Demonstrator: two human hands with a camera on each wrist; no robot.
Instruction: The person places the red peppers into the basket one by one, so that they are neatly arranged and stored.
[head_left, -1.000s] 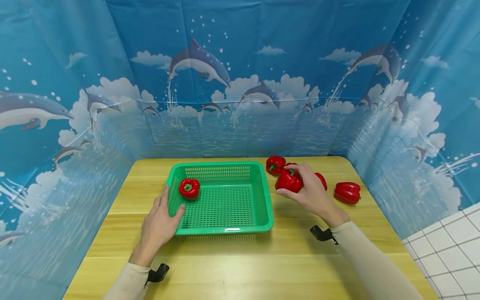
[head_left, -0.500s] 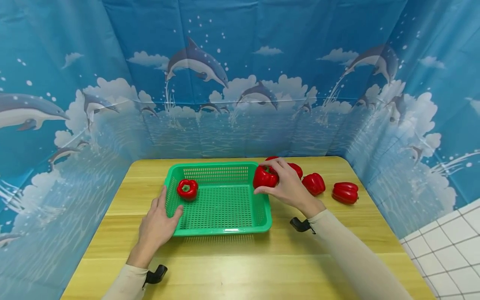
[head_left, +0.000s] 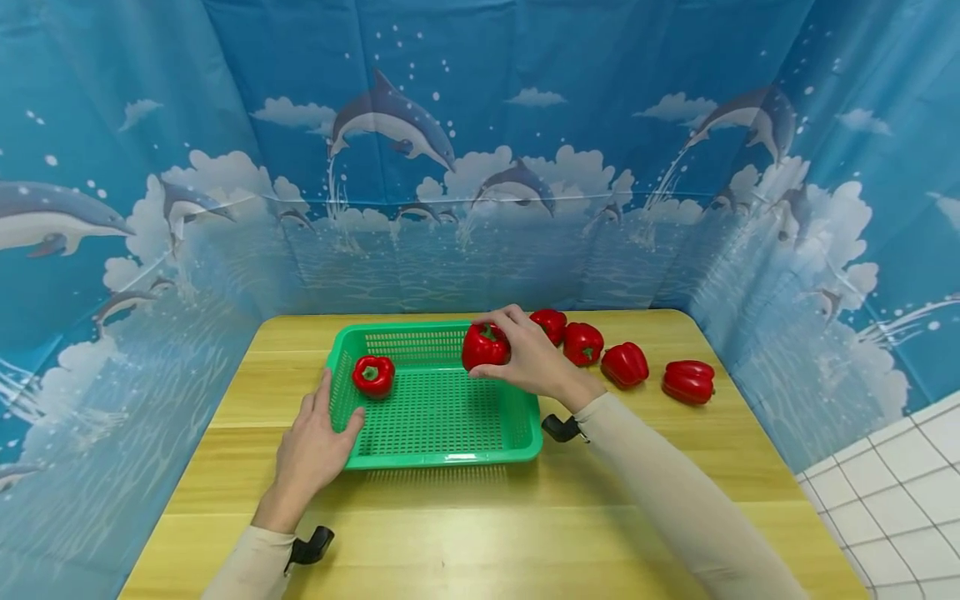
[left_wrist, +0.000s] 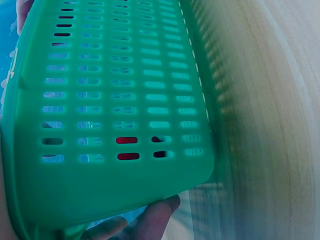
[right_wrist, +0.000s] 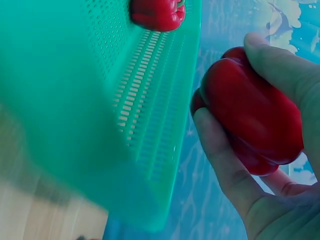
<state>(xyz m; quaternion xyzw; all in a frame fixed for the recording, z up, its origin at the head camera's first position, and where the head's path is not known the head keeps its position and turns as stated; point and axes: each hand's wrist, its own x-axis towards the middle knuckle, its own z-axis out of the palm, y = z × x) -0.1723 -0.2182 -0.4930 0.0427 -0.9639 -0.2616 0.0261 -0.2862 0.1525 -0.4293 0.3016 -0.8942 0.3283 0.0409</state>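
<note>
My right hand (head_left: pixel 534 357) holds a red bell pepper (head_left: pixel 482 350) above the back right part of a green plastic basket (head_left: pixel 450 460). In the right wrist view, thumb and fingers lie on opposite sides of this pepper (right_wrist: pixel 250 112). Inside the basket, near its left wall, sits another red bell pepper (head_left: pixel 372 377), stem up. My left hand (head_left: pixel 311 446) grips the basket's left end, thumb over the rim. The left wrist view shows fingertips (left_wrist: pixel 156 217) against the outer wall, with red visible through some slots.
Several more red bell peppers lie right of the basket: one at the back (head_left: pixel 549 323), others (head_left: pixel 582 343) (head_left: pixel 626 365) in a slanting row, and one farther right (head_left: pixel 688 382). The wooden table (head_left: pixel 450 533) ends against a dolphin-print curtain (head_left: pixel 465 258).
My right hand has carried its bell pepper leftward from beside the other peppers to over the basket. The left hand stays at the basket's left end.
</note>
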